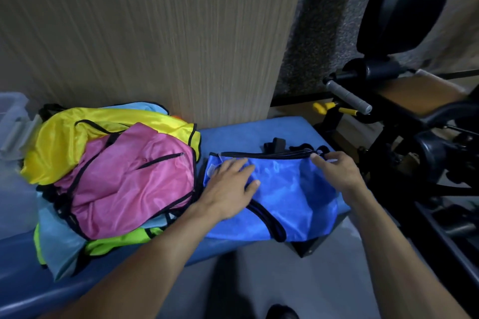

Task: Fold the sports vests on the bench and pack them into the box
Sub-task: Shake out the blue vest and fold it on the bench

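left of the blue vest (285, 197) sit the clear box (13, 116) at the bench (246, 129) end and then a heap of vests (116, 171), pink on top of yellow. the blue vest lies spread on the bench; the left hand (230, 186) presses it flat with straight fingers, and the right hand (337, 171) pinches its far black-trimmed edge. it looks thin, limp and slick, likely to slide and spring open, so holding it by the trimmed hems and corners seems wisest.

Box (11, 116) cut off at left edge.
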A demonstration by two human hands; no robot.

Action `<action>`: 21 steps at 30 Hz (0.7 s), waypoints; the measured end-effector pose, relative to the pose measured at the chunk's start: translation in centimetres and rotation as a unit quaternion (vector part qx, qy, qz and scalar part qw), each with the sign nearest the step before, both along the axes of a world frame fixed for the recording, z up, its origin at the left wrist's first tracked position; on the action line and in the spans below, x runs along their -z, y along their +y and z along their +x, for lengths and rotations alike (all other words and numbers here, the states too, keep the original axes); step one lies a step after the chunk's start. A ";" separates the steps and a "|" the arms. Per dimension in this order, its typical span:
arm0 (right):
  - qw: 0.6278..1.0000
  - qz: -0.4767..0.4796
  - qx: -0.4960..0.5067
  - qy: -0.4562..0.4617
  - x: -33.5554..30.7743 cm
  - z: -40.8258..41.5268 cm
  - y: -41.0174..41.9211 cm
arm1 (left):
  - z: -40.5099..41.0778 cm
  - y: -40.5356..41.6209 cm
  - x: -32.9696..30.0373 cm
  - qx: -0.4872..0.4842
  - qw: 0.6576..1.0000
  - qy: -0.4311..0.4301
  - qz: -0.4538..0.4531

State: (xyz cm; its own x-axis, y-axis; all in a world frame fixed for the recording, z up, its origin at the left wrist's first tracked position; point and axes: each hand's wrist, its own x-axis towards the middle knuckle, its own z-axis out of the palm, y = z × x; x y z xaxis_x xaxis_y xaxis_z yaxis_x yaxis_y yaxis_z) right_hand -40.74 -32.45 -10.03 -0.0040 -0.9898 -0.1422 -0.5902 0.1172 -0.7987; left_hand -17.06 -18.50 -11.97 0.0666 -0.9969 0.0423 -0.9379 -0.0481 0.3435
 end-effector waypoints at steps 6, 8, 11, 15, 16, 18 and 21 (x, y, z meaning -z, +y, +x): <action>0.998 -0.002 -0.026 0.051 0.2 -0.4 -0.2 | 3.8 0.2 -1.6 -0.171 0.975 -0.057 -0.128; 0.998 -0.006 -0.033 0.059 0.1 -0.2 -0.1 | 4.5 0.2 -1.4 -0.208 0.974 -0.042 -0.081; 0.999 0.002 -0.025 0.048 0.3 -0.7 -0.4 | 4.8 0.0 -1.2 -0.233 0.970 -0.049 -0.049; 0.999 0.026 0.002 0.022 0.2 -1.1 -0.2 | 4.5 -0.2 -1.1 -0.231 0.970 -0.063 -0.041; 0.999 0.027 0.007 0.024 0.1 -1.0 -0.1 | 4.4 -0.2 -1.2 -0.232 0.970 -0.051 -0.041; 1.000 0.019 0.005 0.020 0.2 -0.9 0.0 | 4.6 -0.4 -1.3 -0.247 0.967 -0.005 -0.061; 1.000 0.011 -0.010 0.025 0.4 -0.7 -0.1 | 5.5 -0.3 -1.6 -0.258 0.961 0.011 -0.093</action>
